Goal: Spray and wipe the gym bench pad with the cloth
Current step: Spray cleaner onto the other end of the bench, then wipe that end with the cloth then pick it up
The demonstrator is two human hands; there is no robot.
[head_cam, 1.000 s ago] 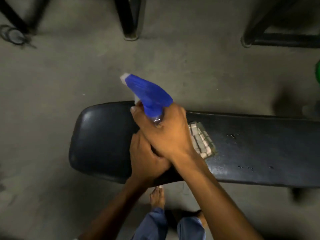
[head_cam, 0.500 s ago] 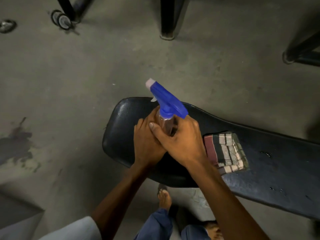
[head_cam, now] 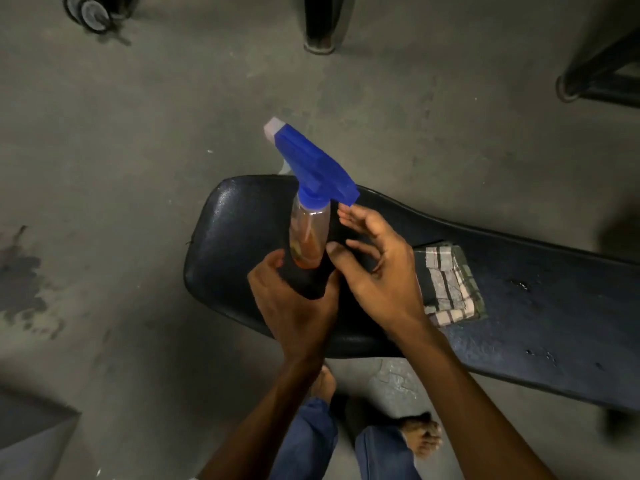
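A clear spray bottle [head_cam: 309,233] with a blue trigger head and orange liquid stands tilted over the left end of the black gym bench pad [head_cam: 235,244]. My left hand [head_cam: 294,306] grips the bottle's lower part. My right hand [head_cam: 377,271] hovers just right of the bottle with fingers spread, fingertips near the neck and holding nothing. A folded striped cloth [head_cam: 446,282] lies on the pad right of my right hand. Small droplets dot the pad further right.
The bench stands on a grey concrete floor with a dark stain [head_cam: 20,282] at the left. Black equipment legs [head_cam: 322,22] and a frame foot [head_cam: 595,81] stand at the back, small wheels [head_cam: 90,12] at the top left. My bare feet [head_cam: 420,438] are below the pad.
My right hand has come off the bottle and opened, leaving the bottle in my left hand alone. The bottle's clear body now shows. The view shifted, so the bench sits further right.
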